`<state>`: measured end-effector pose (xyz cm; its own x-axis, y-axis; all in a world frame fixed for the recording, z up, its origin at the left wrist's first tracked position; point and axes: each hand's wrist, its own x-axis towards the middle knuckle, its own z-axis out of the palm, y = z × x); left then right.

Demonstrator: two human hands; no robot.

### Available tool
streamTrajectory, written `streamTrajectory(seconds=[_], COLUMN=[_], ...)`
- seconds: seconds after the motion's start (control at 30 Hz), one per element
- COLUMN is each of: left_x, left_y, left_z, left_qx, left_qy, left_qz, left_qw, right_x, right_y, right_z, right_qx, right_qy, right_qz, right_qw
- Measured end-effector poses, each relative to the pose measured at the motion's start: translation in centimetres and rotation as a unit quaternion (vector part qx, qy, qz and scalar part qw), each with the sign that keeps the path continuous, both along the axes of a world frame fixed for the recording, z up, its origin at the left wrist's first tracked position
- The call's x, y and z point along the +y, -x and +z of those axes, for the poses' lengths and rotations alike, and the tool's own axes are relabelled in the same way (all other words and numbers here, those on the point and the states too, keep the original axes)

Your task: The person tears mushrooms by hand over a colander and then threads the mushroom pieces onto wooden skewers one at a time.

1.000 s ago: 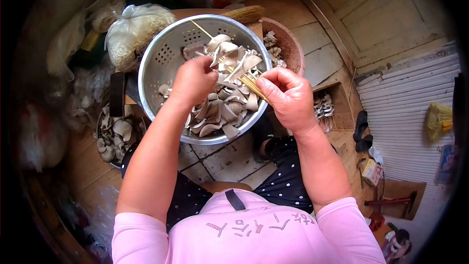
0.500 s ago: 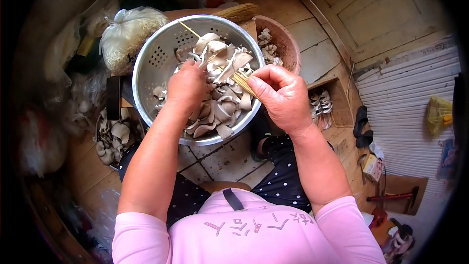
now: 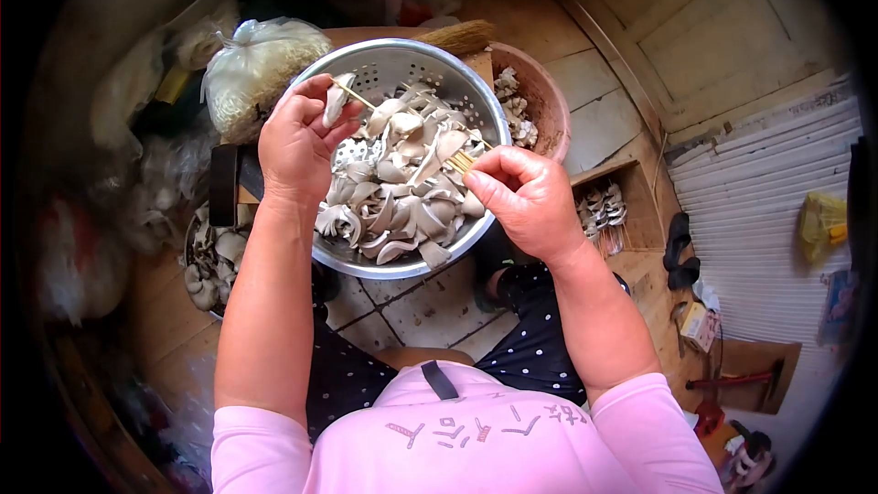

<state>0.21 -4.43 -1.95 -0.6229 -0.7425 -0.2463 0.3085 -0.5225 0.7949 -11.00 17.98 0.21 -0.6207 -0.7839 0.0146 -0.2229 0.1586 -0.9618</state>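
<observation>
A metal colander full of torn grey oyster mushrooms rests in front of me. Over its left rim, my left hand holds a mushroom piece between thumb and fingers. The tip of a thin wooden skewer meets this piece, and the skewer slants down to the right across the pile. My right hand, at the right rim, pinches a bundle of skewers between thumb and forefinger.
Behind the colander sit a pink basin with mushroom scraps and a straw brush. A filled plastic bag and a bowl of mushrooms are at the left. At the right, a box holds skewered mushrooms.
My left hand has moved up and left from the pile to the colander's rim, and a mushroom piece now shows in it. My right hand has barely moved and keeps the skewers.
</observation>
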Motion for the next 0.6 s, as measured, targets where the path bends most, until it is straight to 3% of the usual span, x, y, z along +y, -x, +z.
streamTrajectory(seconds=[0.6], left_x=[-1.2], left_y=[-0.4], left_z=[-0.4], left_qx=[0.003], left_qy=[-0.006], left_qz=[0.083], left_qw=[0.996], right_x=[0.2], right_y=[0.0], right_z=[0.5], right_qx=[0.008], right_qy=[-0.012], right_qz=[0.036], right_qw=[0.999])
